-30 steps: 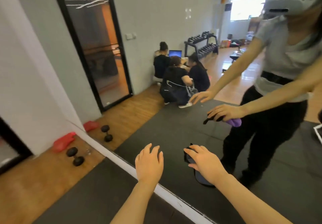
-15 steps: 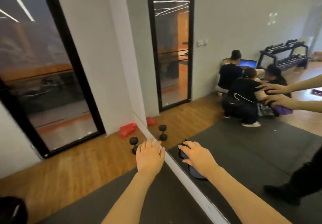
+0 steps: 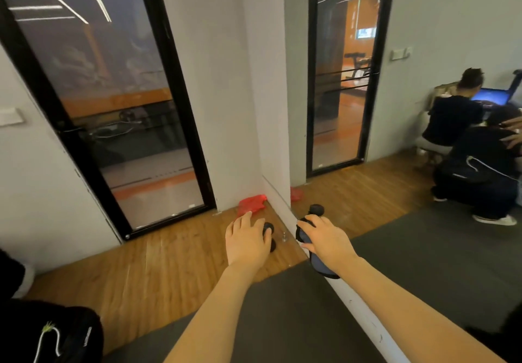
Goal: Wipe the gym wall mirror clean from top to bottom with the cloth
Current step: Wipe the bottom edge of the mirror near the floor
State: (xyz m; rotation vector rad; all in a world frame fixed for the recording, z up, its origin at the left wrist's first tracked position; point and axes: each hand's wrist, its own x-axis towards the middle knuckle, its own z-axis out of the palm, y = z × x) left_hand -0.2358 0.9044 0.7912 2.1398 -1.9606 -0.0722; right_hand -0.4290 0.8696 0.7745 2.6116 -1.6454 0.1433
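- Right hand [image 3: 327,240] curled round a dark blue cloth [image 3: 320,265], pressing it against the wall mirror [image 3: 423,264] low down, right at the left edge near the floor.
- Cloth bunched under the palm, one end poking out past the fingers, the other trailing below the wrist onto the white strip at the mirror's foot.
- Left hand [image 3: 247,240] held flat with fingers straight and lightly spread, gripping nothing, hovering above the wood floor [image 3: 141,272] just left of the mirror's edge.
- Partly hidden beneath that hand: a black dumbbell [image 3: 268,231] on the floor.
- Behind it, against the white pillar [image 3: 226,80]: a red object [image 3: 251,204], too blurred to name.
- Grey floor mat [image 3: 282,320] under both forearms.
- Further left: a black-framed glass door [image 3: 113,94].
- Reflected in the mirror: the same door and dumbbell, plus seated people [image 3: 466,142] in dark clothes by a lit laptop screen [image 3: 491,96].
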